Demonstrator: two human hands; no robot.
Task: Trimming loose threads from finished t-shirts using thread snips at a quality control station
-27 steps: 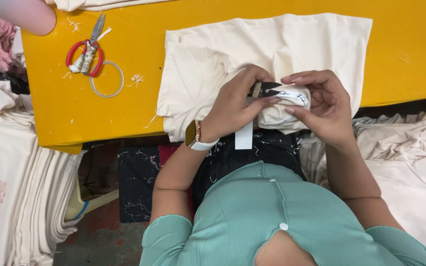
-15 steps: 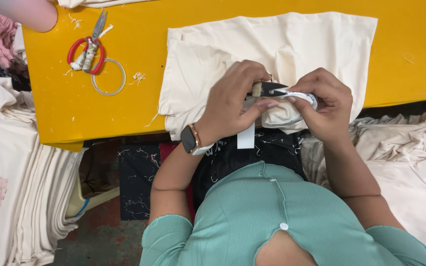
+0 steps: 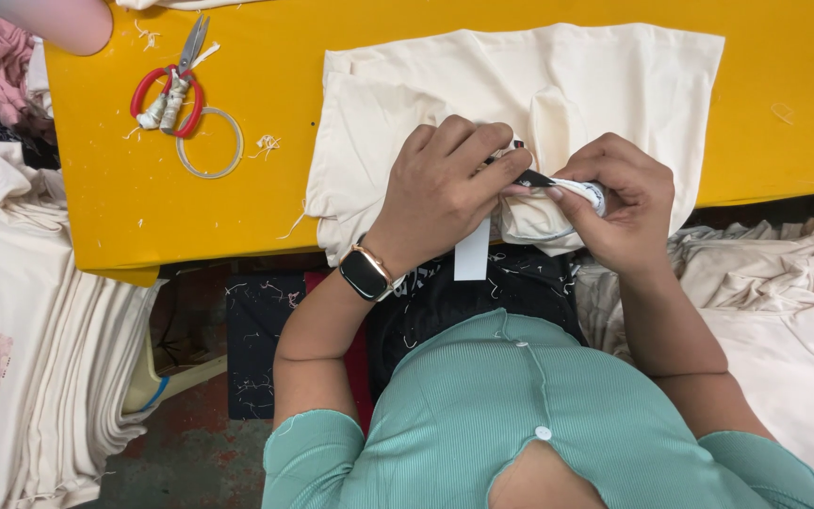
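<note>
Pinched between both hands, left hand (image 3: 445, 184) and right hand (image 3: 624, 203), a bunched part of the cream garment (image 3: 520, 94) sits mid-frame at the yellow table (image 3: 237, 217) edge, small dark tool (image 3: 531, 178) applied, trimming seemingly unfinished

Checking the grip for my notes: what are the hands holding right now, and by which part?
Both hands pinch a bunched fold of the cream garment at its near edge; the left hand also grips a small dark tool.

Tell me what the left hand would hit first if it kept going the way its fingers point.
Likely the right hand: the left hand points rightward across the bunched cream garment, fingertips nearly meeting the right's over a small dark tool.
</note>
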